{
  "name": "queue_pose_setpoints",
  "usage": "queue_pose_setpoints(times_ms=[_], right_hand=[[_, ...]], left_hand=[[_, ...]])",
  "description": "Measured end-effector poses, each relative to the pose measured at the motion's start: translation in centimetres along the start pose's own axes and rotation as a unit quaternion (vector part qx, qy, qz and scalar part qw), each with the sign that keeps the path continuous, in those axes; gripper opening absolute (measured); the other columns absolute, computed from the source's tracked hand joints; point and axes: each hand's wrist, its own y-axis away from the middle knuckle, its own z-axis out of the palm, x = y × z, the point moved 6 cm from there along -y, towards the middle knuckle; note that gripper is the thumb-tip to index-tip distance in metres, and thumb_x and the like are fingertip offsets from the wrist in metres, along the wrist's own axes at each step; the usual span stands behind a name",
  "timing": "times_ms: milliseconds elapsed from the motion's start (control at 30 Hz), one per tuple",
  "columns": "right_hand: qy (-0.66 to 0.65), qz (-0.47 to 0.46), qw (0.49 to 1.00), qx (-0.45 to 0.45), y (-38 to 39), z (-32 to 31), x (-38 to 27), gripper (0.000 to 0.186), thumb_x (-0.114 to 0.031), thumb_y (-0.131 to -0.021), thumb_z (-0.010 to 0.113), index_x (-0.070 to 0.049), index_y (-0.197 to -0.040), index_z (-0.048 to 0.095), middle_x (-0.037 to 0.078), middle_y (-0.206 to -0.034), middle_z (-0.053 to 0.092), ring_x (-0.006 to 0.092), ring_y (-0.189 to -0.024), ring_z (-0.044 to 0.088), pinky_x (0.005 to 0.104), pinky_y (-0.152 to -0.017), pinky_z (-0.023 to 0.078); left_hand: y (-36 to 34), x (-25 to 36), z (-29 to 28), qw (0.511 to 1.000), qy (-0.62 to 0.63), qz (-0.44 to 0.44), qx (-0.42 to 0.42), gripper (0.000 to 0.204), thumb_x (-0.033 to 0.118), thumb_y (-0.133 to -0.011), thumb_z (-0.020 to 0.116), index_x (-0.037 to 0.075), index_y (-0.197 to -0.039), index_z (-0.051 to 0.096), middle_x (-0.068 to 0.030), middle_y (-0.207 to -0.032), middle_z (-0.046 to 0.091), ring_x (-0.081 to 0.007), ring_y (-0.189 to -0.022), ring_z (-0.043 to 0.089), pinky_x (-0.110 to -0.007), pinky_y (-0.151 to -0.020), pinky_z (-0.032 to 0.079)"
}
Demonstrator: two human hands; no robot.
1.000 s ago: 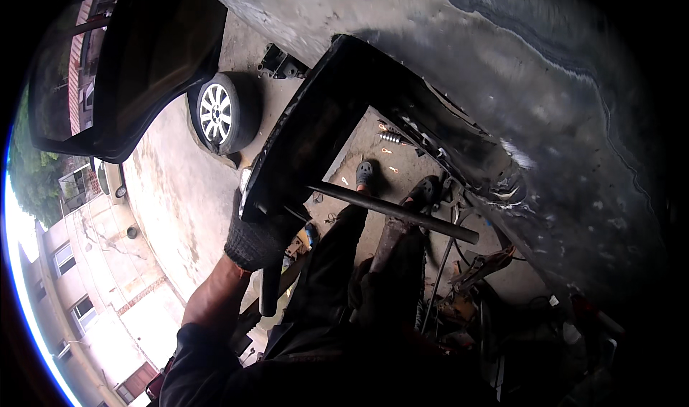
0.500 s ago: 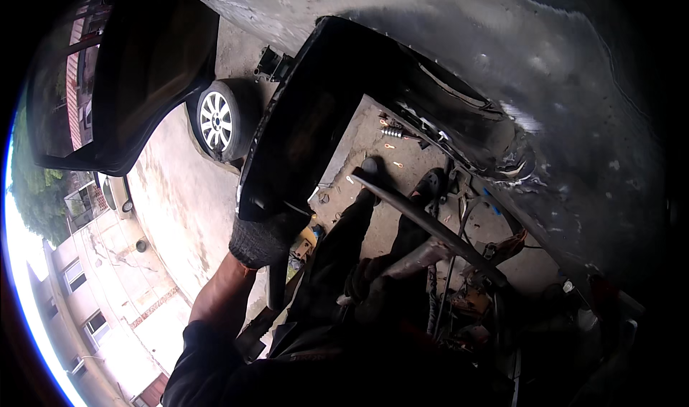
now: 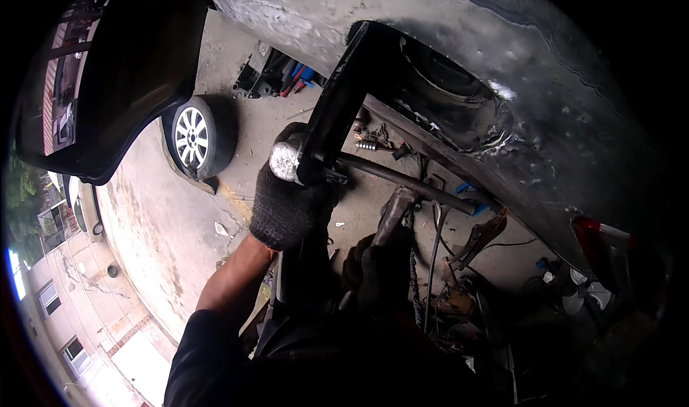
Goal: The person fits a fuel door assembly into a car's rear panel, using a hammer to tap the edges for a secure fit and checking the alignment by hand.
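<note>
My left hand (image 3: 291, 206), in a dark knit glove, is closed around a round, worn metal block (image 3: 285, 161). It presses the block against the lower end of a black car body flange (image 3: 334, 109). My right hand (image 3: 362, 267), gloved and in shadow, grips the handle of a hammer (image 3: 395, 213). The hammer's long dark head lies crosswise, its left end beside the flange tip and close to my left fingers; whether it touches is not clear. Above, a dented bare-metal car panel (image 3: 459, 69) surrounds a dark recess.
A wheel with a silver rim (image 3: 191, 139) lies at left, below a dark raised car door (image 3: 143, 69). Tools (image 3: 294, 77) lie on the concrete beyond. A coil spring (image 3: 366, 146), cables and loose parts sit beneath the car. A red and white lamp (image 3: 599, 242) is at right.
The view has shifted. My left hand has moved up around the flange end, and the metal block now shows. The hammer head has come up near the flange tip.
</note>
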Motion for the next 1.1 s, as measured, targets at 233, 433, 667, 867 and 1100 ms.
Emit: queue_pose_setpoints(times_ms=[233,433,667,867,1100], right_hand=[[0.057,-0.042,0.994,-0.084,2.2,1.6,-2.8,0.036,-0.044,-0.109,0.035,-0.012,-0.099,0.049,-0.001,-0.054,0.037,0.0111,-0.037,0.030,0.0292,-0.037,0.029],[0.020,-0.033,0.999,-0.005,5.6,5.1,-2.8,0.038,-0.043,-0.109,0.033,-0.012,-0.093,0.047,-0.003,-0.055,0.036,0.0099,-0.037,0.030,0.0285,-0.036,0.029],[0.005,-0.092,0.995,0.043,5.4,7.1,-2.6,0.040,-0.043,-0.109,0.031,-0.011,-0.091,0.047,-0.005,-0.054,0.036,0.0088,-0.036,0.030,0.0276,-0.034,0.028],[0.002,-0.055,0.996,0.067,6.0,8.7,-2.1,0.041,-0.043,-0.110,0.030,-0.010,-0.096,0.049,-0.005,-0.054,0.036,0.0073,-0.035,0.029,0.0268,-0.034,0.027],[0.036,-0.085,0.994,0.051,7.4,10.3,-3.1,0.040,-0.042,-0.110,0.030,-0.009,-0.099,0.050,-0.004,-0.056,0.037,0.0064,-0.035,0.028,0.0248,-0.034,0.026]], left_hand=[[-0.1,-1.3,0.8,0.992,0.110,0.046,0.044,0.081,0.012,-0.072,0.074,0.000,-0.141,0.034,-0.0119,-0.107,0.072,-0.0317,-0.097,0.071,-0.038,-0.085,0.056],[0.2,-1.7,1.2,0.986,0.165,-0.007,-0.019,0.091,0.021,-0.072,0.080,0.001,-0.145,0.031,-0.0214,-0.104,0.070,-0.0415,-0.094,0.070,-0.046,-0.077,0.058],[-0.8,-1.4,-0.2,0.979,0.191,-0.025,-0.060,0.092,0.025,-0.072,0.080,0.003,-0.146,0.029,-0.0280,-0.103,0.068,-0.0455,-0.094,0.068,-0.052,-0.080,0.055],[-1.5,-1.8,0.0,0.973,0.204,-0.045,-0.104,0.093,0.026,-0.071,0.081,0.004,-0.146,0.031,-0.0280,-0.107,0.067,-0.0461,-0.100,0.067,-0.051,-0.084,0.054],[-1.1,-2.8,0.5,0.963,0.241,-0.054,-0.109,0.092,0.028,-0.071,0.081,0.006,-0.144,0.029,-0.0241,-0.109,0.069,-0.0430,-0.102,0.068,-0.049,-0.084,0.055]])
